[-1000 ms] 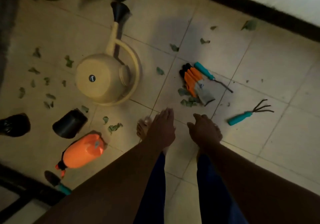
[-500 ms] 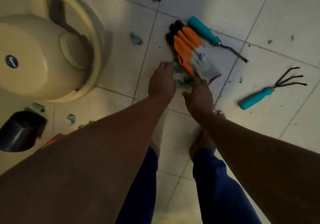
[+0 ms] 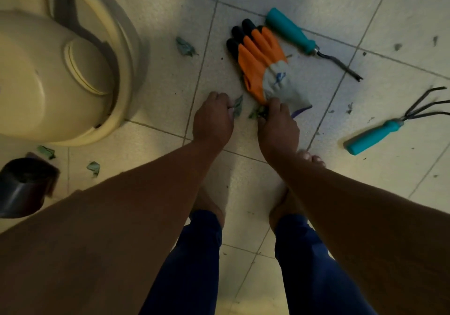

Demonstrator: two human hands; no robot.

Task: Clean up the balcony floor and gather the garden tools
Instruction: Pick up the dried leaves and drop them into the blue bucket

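A: Where are the hands?
B: Both are down at the tiled floor (image 3: 155, 22), near the middle. The left hand (image 3: 213, 117) has its fingers curled, pinching a green leaf (image 3: 237, 105) at the fingertips. The right hand (image 3: 277, 125) has its fingers bent down onto a small clump of leaves (image 3: 257, 113), gripping it just at the near edge of the orange glove (image 3: 263, 59).
A: And the tools?
B: The glove lies flat, fingertips pointing far. Just right of it lies a teal-handled weeder (image 3: 292, 32), handle to the far left. Farther right, well apart, is a teal-handled hand rake (image 3: 375, 137), prongs pointing right.
A: Anything else?
B: A cream watering can (image 3: 36, 78) fills the left side, with a dark pot (image 3: 24, 185) near it. Loose leaves lie between them, and one leaf scrap (image 3: 185, 47) sits between the can and the glove.
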